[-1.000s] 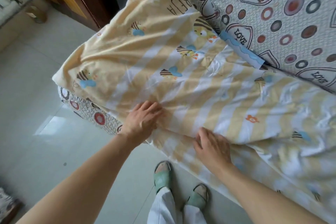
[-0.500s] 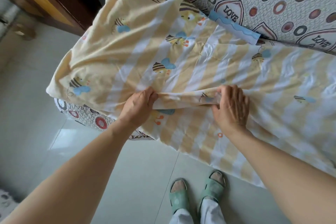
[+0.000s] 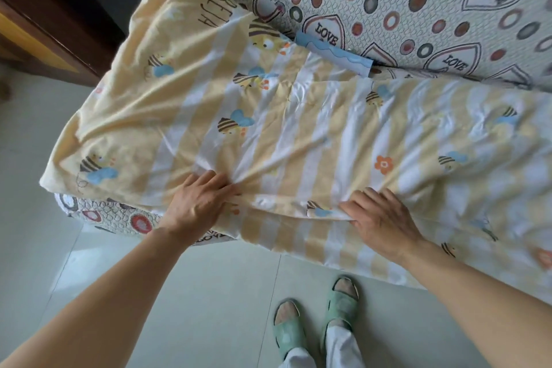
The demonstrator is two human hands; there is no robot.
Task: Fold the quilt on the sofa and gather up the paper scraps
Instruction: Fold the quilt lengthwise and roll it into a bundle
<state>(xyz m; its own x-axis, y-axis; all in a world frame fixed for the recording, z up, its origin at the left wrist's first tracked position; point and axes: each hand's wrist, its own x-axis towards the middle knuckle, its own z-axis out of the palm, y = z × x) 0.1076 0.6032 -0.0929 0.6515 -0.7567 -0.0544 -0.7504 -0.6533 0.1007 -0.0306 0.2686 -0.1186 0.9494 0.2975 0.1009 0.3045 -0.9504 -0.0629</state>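
The quilt (image 3: 298,134) is thin, soft cloth with a slight sheen, creased all over. At 1 o'clock the sofa (image 3: 418,9) cover is matt, quilted fabric. At 6 the floor (image 3: 185,308) tiles are smooth and glossy.

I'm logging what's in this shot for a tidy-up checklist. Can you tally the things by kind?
Quilts: 1, yellow-striped quilt
Paper scraps: 1, blue paper scrap
Sofas: 1, patterned sofa
Hands: 2, left hand and right hand, both on the quilt's front edge
Slippers: 2, green slippers
Total: 7
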